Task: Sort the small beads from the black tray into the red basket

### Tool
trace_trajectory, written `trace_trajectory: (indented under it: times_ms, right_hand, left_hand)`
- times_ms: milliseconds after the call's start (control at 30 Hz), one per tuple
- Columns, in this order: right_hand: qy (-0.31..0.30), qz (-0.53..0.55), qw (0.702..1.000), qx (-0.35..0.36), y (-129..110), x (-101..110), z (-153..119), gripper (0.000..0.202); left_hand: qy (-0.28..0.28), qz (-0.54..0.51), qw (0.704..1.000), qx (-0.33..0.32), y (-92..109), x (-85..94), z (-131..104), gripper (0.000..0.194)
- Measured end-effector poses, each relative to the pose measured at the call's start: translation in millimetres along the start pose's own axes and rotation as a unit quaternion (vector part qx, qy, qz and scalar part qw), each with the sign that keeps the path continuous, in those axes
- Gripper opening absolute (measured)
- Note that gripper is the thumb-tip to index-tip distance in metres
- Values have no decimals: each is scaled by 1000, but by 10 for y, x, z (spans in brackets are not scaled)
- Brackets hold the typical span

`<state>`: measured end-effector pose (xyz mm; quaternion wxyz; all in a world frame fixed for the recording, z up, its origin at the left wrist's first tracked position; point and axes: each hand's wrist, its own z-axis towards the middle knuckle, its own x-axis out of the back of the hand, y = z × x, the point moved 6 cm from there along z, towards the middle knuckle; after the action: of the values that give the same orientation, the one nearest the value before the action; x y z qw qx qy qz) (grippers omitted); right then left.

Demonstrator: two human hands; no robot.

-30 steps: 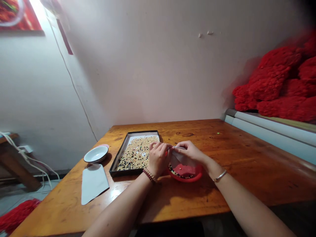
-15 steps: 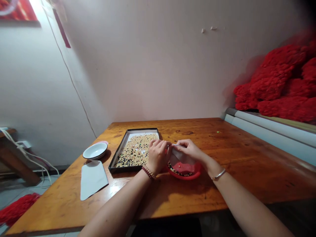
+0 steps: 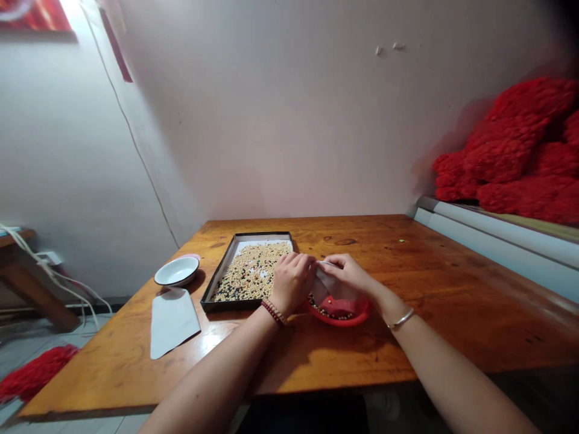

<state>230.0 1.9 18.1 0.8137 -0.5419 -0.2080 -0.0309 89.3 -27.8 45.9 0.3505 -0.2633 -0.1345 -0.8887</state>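
Both hands meet above a red plastic basket (image 3: 346, 322) that holds small round black and cream beads or beans along its near side. A thin greyish-white sheet or pouch (image 3: 326, 284) hangs between them; which of the two I cannot tell. My left hand (image 3: 291, 282), wearing a beaded bracelet, is closed with its fingertips at the upper left edge of this piece. On the other edge, my right hand (image 3: 350, 277), with a silver bangle, pinches it between thumb and fingers. Left of the basket lies a black-rimmed tray (image 3: 235, 305) full of mixed cream, black and a few coloured pieces.
A white enamel bowl (image 3: 177, 271) stands at the table's left side, with a pale flat board or sheet (image 3: 174, 323) in front of it. Red yarn-like bundles (image 3: 511, 150) are piled at the right, beyond the wooden table (image 3: 443, 301). More red strands (image 3: 38, 371) lie low at left.
The camera view has shifted slightly. Both hands stay over the basket gripping the whitish piece, and more of it shows hanging below the fingers.
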Motion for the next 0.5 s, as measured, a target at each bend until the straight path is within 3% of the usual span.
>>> trace_trajectory:
  times_ms: [133, 500]
  right_hand:
    - [16, 22, 1000, -16, 1, 17, -3, 34]
    - [53, 3, 996, 68, -77, 0, -19, 26]
  left_hand:
    - [7, 7, 1000, -3, 8, 10, -2, 15]
    - [10, -5, 1000, 8, 25, -15, -25, 16]
